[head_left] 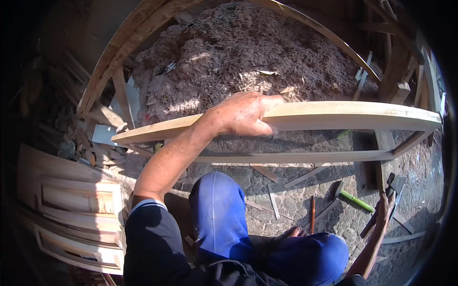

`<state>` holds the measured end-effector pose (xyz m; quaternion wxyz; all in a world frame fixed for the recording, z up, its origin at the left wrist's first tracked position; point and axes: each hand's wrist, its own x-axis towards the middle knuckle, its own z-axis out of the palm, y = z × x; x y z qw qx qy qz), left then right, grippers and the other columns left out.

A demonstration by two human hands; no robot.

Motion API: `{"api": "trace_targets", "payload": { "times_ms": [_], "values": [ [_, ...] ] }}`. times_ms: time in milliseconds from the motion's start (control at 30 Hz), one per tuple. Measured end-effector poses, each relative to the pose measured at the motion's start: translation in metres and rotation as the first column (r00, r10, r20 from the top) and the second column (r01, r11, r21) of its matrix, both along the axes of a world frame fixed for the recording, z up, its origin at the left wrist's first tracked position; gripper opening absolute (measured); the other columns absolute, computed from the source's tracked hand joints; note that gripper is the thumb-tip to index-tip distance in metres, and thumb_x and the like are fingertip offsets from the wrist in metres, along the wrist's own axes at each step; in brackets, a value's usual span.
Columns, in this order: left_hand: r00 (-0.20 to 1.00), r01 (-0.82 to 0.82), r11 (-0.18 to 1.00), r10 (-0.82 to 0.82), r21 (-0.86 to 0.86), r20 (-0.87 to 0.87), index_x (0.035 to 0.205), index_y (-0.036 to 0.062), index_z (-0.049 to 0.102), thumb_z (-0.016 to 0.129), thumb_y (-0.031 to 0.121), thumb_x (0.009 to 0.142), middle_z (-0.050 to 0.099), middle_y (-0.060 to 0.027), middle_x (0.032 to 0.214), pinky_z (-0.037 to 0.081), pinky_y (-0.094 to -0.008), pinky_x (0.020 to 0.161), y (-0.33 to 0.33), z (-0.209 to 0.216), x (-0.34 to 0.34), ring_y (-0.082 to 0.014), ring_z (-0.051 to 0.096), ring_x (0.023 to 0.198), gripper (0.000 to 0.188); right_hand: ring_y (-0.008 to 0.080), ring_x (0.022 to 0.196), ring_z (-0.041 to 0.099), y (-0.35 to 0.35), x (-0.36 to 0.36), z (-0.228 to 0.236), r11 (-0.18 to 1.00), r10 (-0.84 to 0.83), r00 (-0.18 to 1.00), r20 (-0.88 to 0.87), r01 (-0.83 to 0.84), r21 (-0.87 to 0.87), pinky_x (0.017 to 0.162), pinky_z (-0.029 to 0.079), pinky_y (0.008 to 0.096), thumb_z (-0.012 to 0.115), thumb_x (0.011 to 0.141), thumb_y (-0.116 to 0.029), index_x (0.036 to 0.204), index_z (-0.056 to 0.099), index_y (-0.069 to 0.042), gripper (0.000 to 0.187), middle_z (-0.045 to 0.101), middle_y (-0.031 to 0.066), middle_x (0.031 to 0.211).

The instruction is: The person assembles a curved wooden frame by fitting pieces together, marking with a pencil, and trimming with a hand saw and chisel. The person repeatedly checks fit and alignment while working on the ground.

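Note:
A long pale wooden frame [350, 110] stands on edge across the middle, with slim bars joining its thick top rail to its bottom rail. My left hand [243, 114] is closed over that top rail, fingers behind it and thumb on the near side. Low on the right, my right hand [383, 209] is closed on a long dark tool [396, 182] with a broad dark end and a bluish edge; its exact kind is unclear. Just left of this hand, a hammer [355, 201] with a green handle lies on the floor.
Wood shavings [205, 57] are heaped behind the frame, under a large curved wooden piece [117, 47]. Panelled wooden pieces [78, 200] lie at the left. A thin reddish-brown stick [312, 214] and wood strips [273, 201] lie on the stone floor [296, 190], near my blue-trousered knees.

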<state>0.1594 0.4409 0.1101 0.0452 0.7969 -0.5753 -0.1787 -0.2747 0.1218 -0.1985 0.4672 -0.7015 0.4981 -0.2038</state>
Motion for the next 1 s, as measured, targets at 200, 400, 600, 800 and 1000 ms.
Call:
{"api": "trace_targets", "payload": {
  "times_ms": [200,400,600,800,1000],
  "values": [
    [0.989,0.037,0.994,-0.022,-0.106,0.145,0.114,0.0083,0.063,0.082,0.036,0.079,0.073,-0.0154,0.083,0.060,-0.0464,0.079,0.007,-0.002,-0.009,-0.0328,0.075,0.084,0.049,0.0075,0.115,0.055,0.070,-0.018,0.000,0.983,0.138,0.933,-0.333,-0.169,-0.066,0.098,0.048,0.0445,0.053,0.104,-0.038,0.154,0.037,-0.014,0.058,0.047,0.0160,0.138],
    [0.935,0.102,0.895,0.063,-0.435,0.349,0.101,0.0035,0.064,0.074,0.064,0.084,0.070,-0.0124,0.076,0.061,-0.0475,0.069,0.046,-0.036,0.008,-0.0287,0.075,0.072,0.064,0.0104,0.092,0.054,0.145,0.042,0.084,0.982,0.185,0.969,0.162,-0.177,-0.062,0.082,0.047,0.0342,0.056,0.099,-0.025,0.142,0.045,-0.006,0.048,0.051,0.0075,0.108],
    [0.713,-0.096,0.750,0.510,-0.654,0.481,0.084,0.0072,0.066,0.042,0.082,0.092,0.061,-0.0082,0.068,0.048,-0.0416,0.071,0.222,-0.057,0.075,-0.0240,0.062,0.069,0.079,0.0140,0.081,0.056,0.141,0.091,0.162,0.892,0.415,0.876,0.246,-0.339,-0.298,0.075,0.047,0.0284,0.065,0.096,-0.016,0.140,0.046,0.002,0.051,0.058,0.0054,0.095],
    [0.596,0.061,0.566,0.640,-0.822,0.485,0.064,0.0121,0.059,0.045,0.084,0.091,0.052,-0.0029,0.055,0.043,-0.0368,0.061,0.296,-0.076,0.136,-0.0199,0.055,0.056,0.078,0.0175,0.106,0.062,0.150,0.179,0.219,0.727,0.604,0.783,0.151,-0.464,-0.506,0.097,0.048,0.0327,0.070,0.096,-0.013,0.146,0.042,0.004,0.060,0.065,0.0124,0.123],
    [0.577,0.125,0.454,0.690,-0.882,0.437,0.060,0.0148,0.056,0.048,0.089,0.084,0.050,0.0000,0.055,0.040,-0.0347,0.058,0.273,-0.094,0.135,-0.0171,0.052,0.054,0.078,0.0118,0.090,0.057,0.276,0.310,0.302,0.501,0.791,0.588,0.171,-0.462,-0.732,0.077,0.050,0.0292,0.064,0.100,-0.014,0.128,0.053,0.002,0.034,0.063,0.0055,0.103]
  ]
}}
